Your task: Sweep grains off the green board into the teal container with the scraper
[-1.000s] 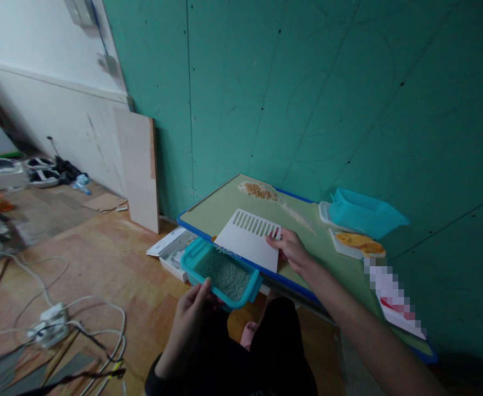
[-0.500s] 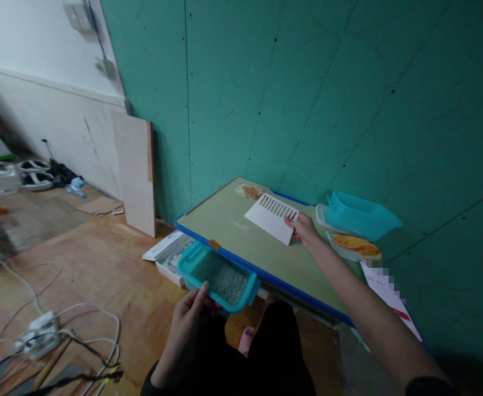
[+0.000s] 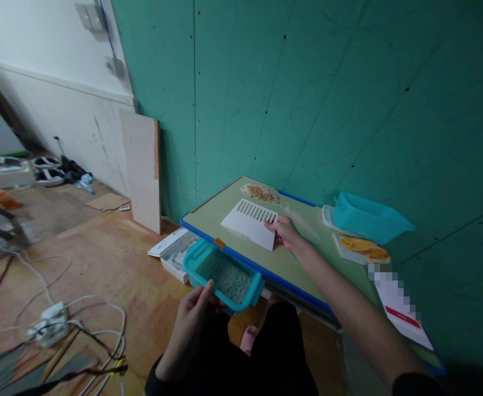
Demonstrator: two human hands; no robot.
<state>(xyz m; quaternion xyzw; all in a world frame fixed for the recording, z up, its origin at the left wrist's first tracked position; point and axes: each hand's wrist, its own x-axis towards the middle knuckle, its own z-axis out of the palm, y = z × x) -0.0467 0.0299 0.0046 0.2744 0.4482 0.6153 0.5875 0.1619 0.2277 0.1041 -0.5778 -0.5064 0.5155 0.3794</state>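
My right hand (image 3: 283, 233) grips the right edge of a white slotted scraper card (image 3: 250, 225), with slots along its far edge. The card is low over the green tabletop (image 3: 319, 275), its near side towards the table's front edge. My left hand (image 3: 196, 308) pinches the near rim of a turquoise plastic box (image 3: 256, 287), held just below the front edge. Pale grey granules (image 3: 227, 275) partly fill the box. A heap of tan pellets (image 3: 262, 193) lies at the far left of the table, with a faint powdery trace (image 3: 301, 217) to its right.
Another turquoise container (image 3: 369, 217) and a white tray with a yellow-brown item (image 3: 364, 249) stand at the table's right. A white sheet (image 3: 402, 313) lies nearer. An open white box (image 3: 177, 253) is below the table's left. Cables and a power strip (image 3: 51, 324) lie on the floor.
My right hand has drawn the card left and towards the front edge, baring the powdery trace behind it. My left hand still holds the box there. The view has shifted slightly.
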